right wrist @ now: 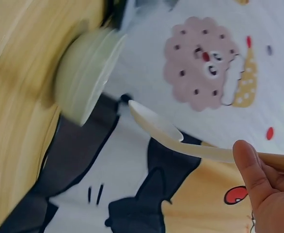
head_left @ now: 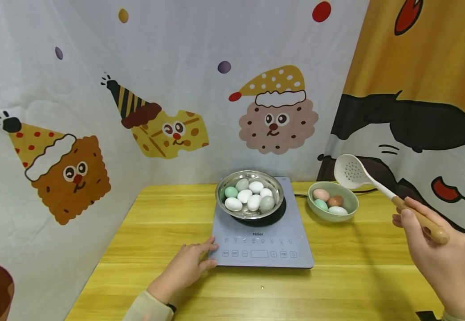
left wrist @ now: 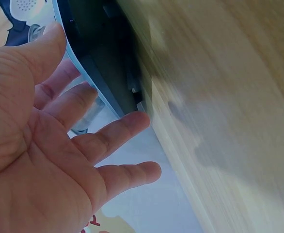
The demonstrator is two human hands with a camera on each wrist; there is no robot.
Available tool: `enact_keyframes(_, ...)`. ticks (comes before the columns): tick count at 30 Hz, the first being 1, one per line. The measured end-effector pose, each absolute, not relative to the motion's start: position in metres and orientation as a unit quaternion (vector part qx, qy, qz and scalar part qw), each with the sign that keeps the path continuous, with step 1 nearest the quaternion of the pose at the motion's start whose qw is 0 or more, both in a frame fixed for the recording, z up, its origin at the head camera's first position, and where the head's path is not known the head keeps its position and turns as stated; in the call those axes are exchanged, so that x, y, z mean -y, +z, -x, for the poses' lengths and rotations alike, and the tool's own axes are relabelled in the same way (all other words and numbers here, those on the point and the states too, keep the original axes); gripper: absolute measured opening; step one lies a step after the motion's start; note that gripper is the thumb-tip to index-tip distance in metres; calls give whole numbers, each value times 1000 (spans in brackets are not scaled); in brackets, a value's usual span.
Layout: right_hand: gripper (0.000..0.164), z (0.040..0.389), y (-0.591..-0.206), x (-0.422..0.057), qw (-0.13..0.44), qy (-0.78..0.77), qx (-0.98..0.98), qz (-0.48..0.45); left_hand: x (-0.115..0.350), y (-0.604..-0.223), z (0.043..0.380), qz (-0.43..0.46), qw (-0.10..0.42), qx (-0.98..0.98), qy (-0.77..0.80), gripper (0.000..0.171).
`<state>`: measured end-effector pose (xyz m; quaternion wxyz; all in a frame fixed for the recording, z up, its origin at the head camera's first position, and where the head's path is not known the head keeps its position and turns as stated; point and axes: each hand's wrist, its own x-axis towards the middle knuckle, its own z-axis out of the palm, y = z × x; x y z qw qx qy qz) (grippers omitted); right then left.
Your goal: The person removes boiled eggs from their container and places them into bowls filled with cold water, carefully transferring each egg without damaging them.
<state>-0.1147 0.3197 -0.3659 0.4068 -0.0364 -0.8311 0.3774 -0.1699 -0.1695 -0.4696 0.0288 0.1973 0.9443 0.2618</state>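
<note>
My right hand grips the wooden handle of a white slotted spoon, raised above the table with its empty bowl over the right side. Below and left of the spoon, a green bowl holds several eggs in pink, brown, green and white. My left hand touches the near left edge of a grey induction cooker, its fingers fairly straight and spread in the left wrist view. On the cooker sits a steel basin with several white, grey and green eggs.
A wood-grain table carries everything. Behind the cooker and bowl hangs a printed cloth with cartoon figures. A black cord runs from the cooker behind the green bowl.
</note>
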Motion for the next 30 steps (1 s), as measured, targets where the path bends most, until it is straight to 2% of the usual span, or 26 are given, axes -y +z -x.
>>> enact_keyframes(7,35,108,-350,-279,345,615,709,6,171,-469,170,-197,23,-945,260,46)
enact_keyframes(10,34,112,-353,-254,308,667,675,-61,171,-468,170,-197,22,-945,260,46)
enact_keyframes(12,34,118,-360,-236,294,677,658,-148,171,-469,170,-196,24,-945,262,46)
enact_keyframes(16,35,135,-376,-203,309,608,661,-313,170,-472,170,-195,31,-944,264,47)
enact_keyframes(22,28,152,-384,-172,407,399,704,-424,169,-476,170,-194,41,-944,263,48)
enact_keyframes(30,31,158,-380,-169,401,314,689,-516,172,-473,171,-192,37,-946,260,48)
